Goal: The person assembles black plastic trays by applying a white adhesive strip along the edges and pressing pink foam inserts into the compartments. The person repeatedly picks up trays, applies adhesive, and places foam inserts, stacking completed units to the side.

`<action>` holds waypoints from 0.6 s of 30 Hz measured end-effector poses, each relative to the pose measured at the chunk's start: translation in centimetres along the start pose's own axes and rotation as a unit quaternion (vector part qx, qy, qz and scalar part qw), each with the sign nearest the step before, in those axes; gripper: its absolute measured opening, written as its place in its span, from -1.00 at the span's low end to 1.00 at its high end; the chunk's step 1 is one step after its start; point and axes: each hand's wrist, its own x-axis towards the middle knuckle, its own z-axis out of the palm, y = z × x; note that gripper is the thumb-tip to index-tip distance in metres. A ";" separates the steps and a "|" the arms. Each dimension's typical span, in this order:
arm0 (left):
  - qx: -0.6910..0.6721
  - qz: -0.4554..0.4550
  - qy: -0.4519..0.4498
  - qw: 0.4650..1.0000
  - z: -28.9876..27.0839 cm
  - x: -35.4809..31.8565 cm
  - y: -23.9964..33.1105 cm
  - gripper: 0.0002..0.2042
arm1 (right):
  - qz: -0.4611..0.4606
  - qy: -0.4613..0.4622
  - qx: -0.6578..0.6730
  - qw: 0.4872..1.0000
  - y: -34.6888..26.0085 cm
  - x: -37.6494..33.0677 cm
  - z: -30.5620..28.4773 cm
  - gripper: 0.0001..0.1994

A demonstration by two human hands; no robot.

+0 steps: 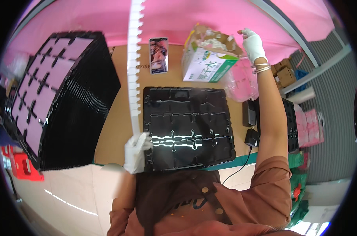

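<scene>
My left hand [137, 154], in a white glove, is closed round the lower end of a long white strip [134, 74] with a notched right edge. The strip stands out away from me, past the far side of the table. Beside that hand, touching it or nearly so, lies a glossy black plastic tray [188, 126] divided into compartments. My right hand [253, 45], gloved with bare fingertips, is stretched far forward by the right side of an opened carton [204, 65]. Its fingers look a little apart, and I see nothing in them.
At the left stands a tall stack of black trays [78, 106], pink sheets in the top one. A phone [159, 55] with a lit screen lies on the brown tabletop [115, 129]. Clear plastic wrap [241, 80], a black adapter [252, 137] with a cable and more black trays [290, 126] are at the right.
</scene>
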 end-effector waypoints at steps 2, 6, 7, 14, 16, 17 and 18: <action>0.039 0.015 0.042 0.998 -1.6 -1.0 1.0 -0.72 | 0.021 -0.001 -0.062 0.998 3.8 -0.1 -0.1 -0.70; 0.099 0.090 0.166 0.977 -4.5 -2.1 1.9 -0.69 | 0.030 -0.220 -0.279 0.934 15.1 -5.9 0.8 -0.81; 0.165 0.158 0.186 0.956 -4.7 -1.5 1.6 -0.68 | -0.059 -0.309 -0.362 0.878 21.8 -9.1 1.9 -0.83; 0.276 0.286 0.217 0.891 -3.7 -4.3 4.7 -0.68 | 0.130 -0.372 -0.191 0.899 13.5 -16.8 3.8 -0.62; 0.279 0.304 0.204 0.888 -1.9 -4.2 5.8 -0.68 | 0.126 -0.367 -0.207 0.898 14.6 -17.1 4.1 -0.67; 0.293 0.318 0.192 0.881 -1.1 -3.9 6.4 -0.68 | 0.136 -0.336 -0.204 0.910 15.4 -17.5 4.5 -0.74; 0.307 0.329 0.183 0.874 -0.4 -3.7 6.7 -0.68 | 0.149 -0.343 -0.200 0.906 15.3 -17.5 4.4 -0.73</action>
